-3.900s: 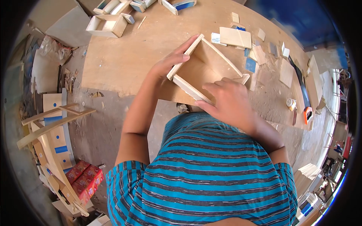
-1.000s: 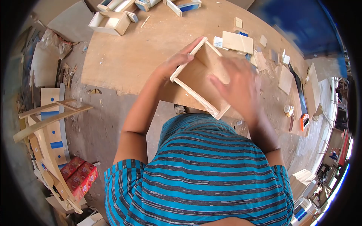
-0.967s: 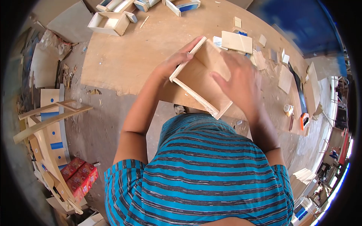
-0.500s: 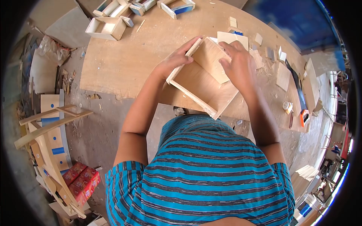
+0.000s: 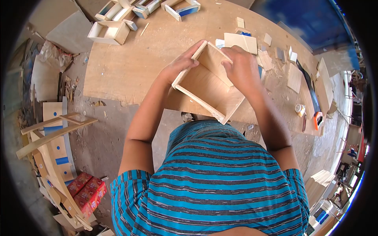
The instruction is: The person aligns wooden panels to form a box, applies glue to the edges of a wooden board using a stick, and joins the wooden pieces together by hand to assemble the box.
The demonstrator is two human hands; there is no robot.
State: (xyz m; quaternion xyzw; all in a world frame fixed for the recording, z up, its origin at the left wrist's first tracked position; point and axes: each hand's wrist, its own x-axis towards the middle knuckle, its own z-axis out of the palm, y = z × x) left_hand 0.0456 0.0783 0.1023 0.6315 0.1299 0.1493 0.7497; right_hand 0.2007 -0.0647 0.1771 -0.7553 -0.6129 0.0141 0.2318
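An open wooden box [image 5: 208,88] is tilted over the near edge of the plywood table [image 5: 118,70], its hollow side facing me. My left hand [image 5: 182,66] grips the box's upper left wall, thumb on the rim and fingers behind it. On the upper right wall, my right hand [image 5: 241,67] is closed round the rim, with the thumb on the inside. The fingers behind that wall are partly hidden. Just beyond my right hand lies a flat pale wooden piece [image 5: 240,42].
Small wooden boxes [image 5: 108,32] stand at the far left of the table. Offcuts [image 5: 294,78], a tape roll [image 5: 300,109] and a handsaw with an orange handle [image 5: 318,120] lie at the right. A wooden frame [image 5: 55,135] and red packages [image 5: 87,192] are at lower left.
My right hand, earlier at the lower wall and then blurred over the opening, now holds the upper right wall. My left hand has kept its grip, and the box has shifted slightly.
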